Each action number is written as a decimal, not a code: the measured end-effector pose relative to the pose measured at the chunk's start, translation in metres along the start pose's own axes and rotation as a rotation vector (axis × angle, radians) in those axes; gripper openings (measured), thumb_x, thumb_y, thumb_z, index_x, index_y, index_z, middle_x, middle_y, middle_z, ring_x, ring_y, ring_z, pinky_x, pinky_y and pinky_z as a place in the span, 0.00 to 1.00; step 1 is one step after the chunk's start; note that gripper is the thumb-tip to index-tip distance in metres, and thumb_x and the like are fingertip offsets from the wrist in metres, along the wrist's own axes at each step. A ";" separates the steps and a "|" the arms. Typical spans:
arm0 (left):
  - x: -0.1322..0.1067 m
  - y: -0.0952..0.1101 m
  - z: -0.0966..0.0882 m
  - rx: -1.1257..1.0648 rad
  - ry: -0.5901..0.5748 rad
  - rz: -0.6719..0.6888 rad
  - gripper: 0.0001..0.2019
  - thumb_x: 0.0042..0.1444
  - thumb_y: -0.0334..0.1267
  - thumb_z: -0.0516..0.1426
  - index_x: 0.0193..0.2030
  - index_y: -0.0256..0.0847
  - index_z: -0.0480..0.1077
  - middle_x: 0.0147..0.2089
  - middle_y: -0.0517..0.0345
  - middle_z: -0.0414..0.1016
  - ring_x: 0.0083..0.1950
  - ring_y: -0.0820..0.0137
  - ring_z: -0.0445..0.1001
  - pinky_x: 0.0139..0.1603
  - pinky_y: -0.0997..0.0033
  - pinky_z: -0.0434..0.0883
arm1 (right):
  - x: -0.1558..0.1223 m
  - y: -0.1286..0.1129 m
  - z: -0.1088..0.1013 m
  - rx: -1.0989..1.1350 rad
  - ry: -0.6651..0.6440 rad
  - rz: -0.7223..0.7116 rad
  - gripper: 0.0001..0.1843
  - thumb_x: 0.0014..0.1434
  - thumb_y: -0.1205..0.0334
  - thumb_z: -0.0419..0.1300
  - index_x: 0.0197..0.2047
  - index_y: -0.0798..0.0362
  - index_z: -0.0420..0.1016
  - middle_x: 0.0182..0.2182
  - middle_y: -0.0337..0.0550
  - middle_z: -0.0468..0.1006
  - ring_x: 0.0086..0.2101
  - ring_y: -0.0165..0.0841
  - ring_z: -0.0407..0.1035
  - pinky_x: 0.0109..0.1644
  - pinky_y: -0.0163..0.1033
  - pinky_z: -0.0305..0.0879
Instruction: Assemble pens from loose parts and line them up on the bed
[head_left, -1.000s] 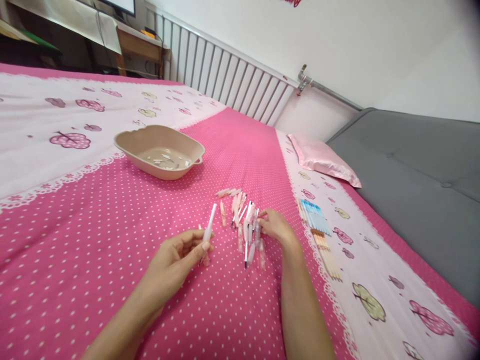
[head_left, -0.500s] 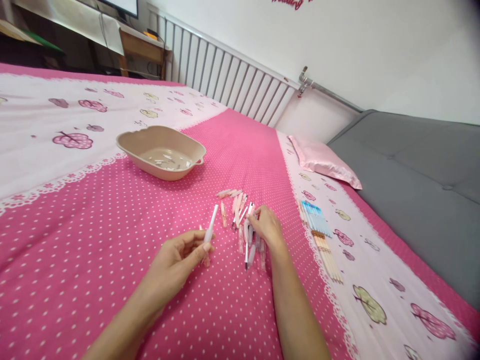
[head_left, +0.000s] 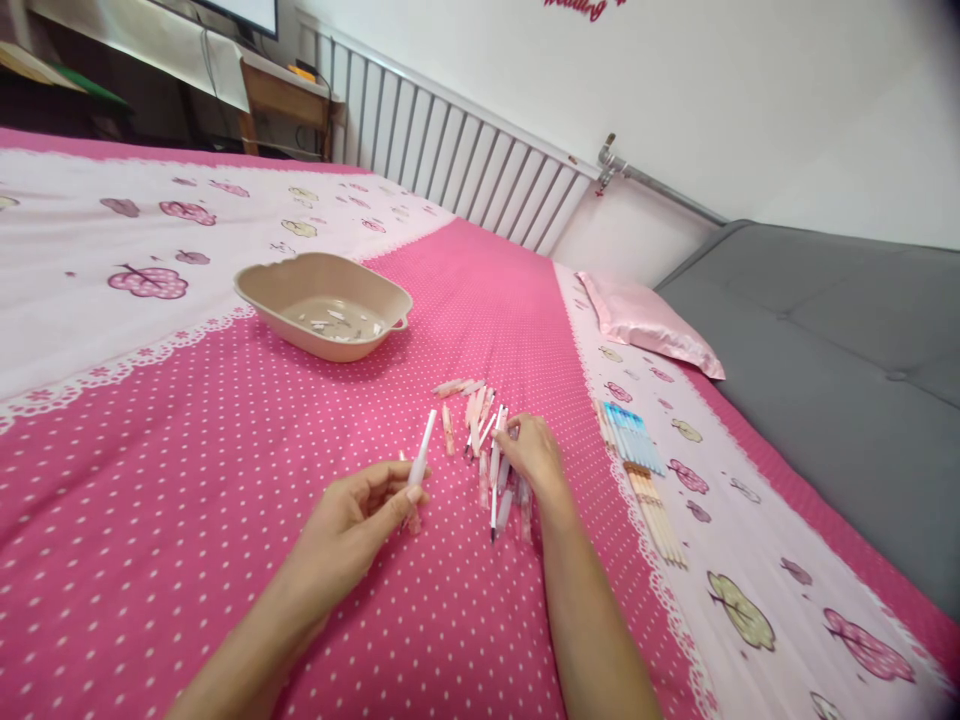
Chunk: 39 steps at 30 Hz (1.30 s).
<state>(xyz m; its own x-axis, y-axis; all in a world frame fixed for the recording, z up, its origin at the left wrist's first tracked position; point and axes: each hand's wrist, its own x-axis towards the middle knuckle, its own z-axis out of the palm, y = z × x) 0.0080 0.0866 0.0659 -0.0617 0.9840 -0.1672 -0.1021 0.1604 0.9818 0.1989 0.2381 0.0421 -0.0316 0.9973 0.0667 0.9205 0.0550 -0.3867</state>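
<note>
In my left hand (head_left: 364,512), a white pen barrel (head_left: 423,450) is pinched between thumb and fingers, its narrow end pointing up. A pinkish piece partly shows beneath those fingers. My right hand (head_left: 534,455) reaches into a loose pile of pen parts (head_left: 475,412) on the bed, its thumb and forefinger closed on a thin white pen refill (head_left: 495,490) with a dark tip pointing toward me. Pink and clear pen barrels (head_left: 505,510) lie under and beside the right hand, which partly hides them.
A beige basin (head_left: 322,347) with small white pieces inside stands to the back left. Rows of blue pens (head_left: 634,438) and cream-coloured pens (head_left: 656,515) lie at the right. Farther back are a pink pillow (head_left: 645,325) and a grey padded headboard (head_left: 840,370). Pink dotted cloth covers the bed.
Hardly anything differs. The refill in my right hand has shifted very slightly; my left hand keeps its hold on the white barrel.
</note>
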 end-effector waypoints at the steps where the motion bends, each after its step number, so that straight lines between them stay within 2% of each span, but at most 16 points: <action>1: 0.000 0.000 0.000 0.000 0.002 0.000 0.20 0.48 0.48 0.60 0.43 0.36 0.70 0.33 0.55 0.74 0.34 0.71 0.69 0.38 0.71 0.66 | 0.001 0.001 0.001 0.036 0.009 -0.003 0.12 0.51 0.56 0.57 0.35 0.56 0.73 0.39 0.52 0.73 0.41 0.39 0.68 0.42 0.38 0.61; 3: 0.000 0.000 0.000 0.000 0.007 0.001 0.20 0.48 0.49 0.60 0.43 0.36 0.70 0.34 0.55 0.74 0.34 0.71 0.69 0.39 0.71 0.66 | 0.003 0.002 0.003 0.102 0.009 -0.016 0.08 0.50 0.59 0.58 0.28 0.55 0.72 0.35 0.49 0.74 0.40 0.38 0.68 0.42 0.37 0.61; 5: 0.000 0.001 0.000 0.006 0.010 0.003 0.20 0.48 0.49 0.60 0.43 0.36 0.71 0.33 0.55 0.74 0.34 0.70 0.69 0.38 0.70 0.66 | 0.005 0.003 0.002 0.155 0.000 -0.034 0.07 0.49 0.60 0.58 0.25 0.55 0.71 0.34 0.48 0.75 0.41 0.37 0.68 0.44 0.38 0.61; 8: -0.001 0.003 0.000 0.020 0.011 0.008 0.19 0.48 0.48 0.59 0.43 0.36 0.71 0.33 0.55 0.74 0.33 0.70 0.69 0.38 0.70 0.67 | 0.006 0.001 -0.005 0.247 0.019 -0.060 0.08 0.52 0.59 0.56 0.32 0.54 0.72 0.39 0.47 0.75 0.43 0.37 0.68 0.48 0.40 0.61; 10: -0.002 0.003 0.000 0.028 0.015 0.011 0.19 0.48 0.48 0.59 0.43 0.36 0.71 0.32 0.54 0.74 0.32 0.70 0.70 0.37 0.69 0.67 | 0.003 -0.003 -0.013 0.431 -0.001 -0.104 0.10 0.53 0.57 0.56 0.36 0.54 0.69 0.40 0.46 0.75 0.42 0.35 0.69 0.48 0.40 0.62; 14: -0.001 0.001 0.000 0.044 0.027 0.022 0.17 0.49 0.48 0.58 0.41 0.37 0.72 0.32 0.54 0.75 0.32 0.69 0.70 0.38 0.68 0.67 | -0.009 -0.015 -0.029 0.975 -0.252 -0.235 0.14 0.51 0.54 0.61 0.37 0.52 0.66 0.34 0.42 0.75 0.37 0.32 0.70 0.47 0.40 0.64; 16: -0.001 0.000 0.000 0.051 0.025 0.028 0.17 0.49 0.47 0.58 0.41 0.37 0.72 0.33 0.53 0.75 0.32 0.69 0.71 0.38 0.68 0.68 | -0.016 -0.021 -0.037 1.078 -0.365 -0.285 0.14 0.51 0.54 0.62 0.38 0.51 0.67 0.32 0.39 0.74 0.35 0.29 0.69 0.44 0.39 0.64; 20: -0.001 0.001 0.001 0.066 0.014 0.027 0.17 0.50 0.47 0.58 0.42 0.37 0.72 0.33 0.53 0.75 0.33 0.69 0.71 0.38 0.68 0.67 | -0.025 -0.027 -0.047 1.018 -0.431 -0.373 0.11 0.54 0.54 0.61 0.40 0.49 0.72 0.33 0.38 0.73 0.33 0.27 0.67 0.37 0.34 0.63; 26: 0.000 -0.001 0.000 0.081 -0.038 0.030 0.17 0.51 0.47 0.57 0.44 0.37 0.72 0.34 0.53 0.75 0.34 0.68 0.71 0.38 0.68 0.67 | -0.028 -0.024 -0.057 0.891 -0.409 -0.477 0.11 0.57 0.55 0.59 0.43 0.47 0.74 0.42 0.41 0.75 0.41 0.30 0.67 0.41 0.36 0.63; 33: -0.001 -0.001 0.000 0.128 -0.096 0.011 0.17 0.51 0.47 0.57 0.43 0.38 0.73 0.36 0.53 0.75 0.37 0.67 0.72 0.40 0.68 0.67 | -0.031 -0.020 -0.065 0.794 -0.432 -0.523 0.13 0.60 0.56 0.54 0.47 0.46 0.73 0.44 0.42 0.74 0.43 0.31 0.67 0.42 0.37 0.62; 39: -0.001 -0.002 -0.001 0.155 -0.115 0.028 0.17 0.53 0.47 0.56 0.44 0.39 0.74 0.35 0.54 0.75 0.36 0.68 0.71 0.38 0.70 0.66 | -0.031 -0.020 -0.069 0.767 -0.436 -0.521 0.12 0.60 0.57 0.54 0.45 0.47 0.73 0.42 0.42 0.75 0.40 0.30 0.67 0.41 0.36 0.62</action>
<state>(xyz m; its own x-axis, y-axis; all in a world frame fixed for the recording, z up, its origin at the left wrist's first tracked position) 0.0075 0.0849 0.0640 0.0523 0.9893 -0.1364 0.0526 0.1336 0.9896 0.2082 0.2023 0.1116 -0.6364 0.7630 0.1136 0.2601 0.3509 -0.8996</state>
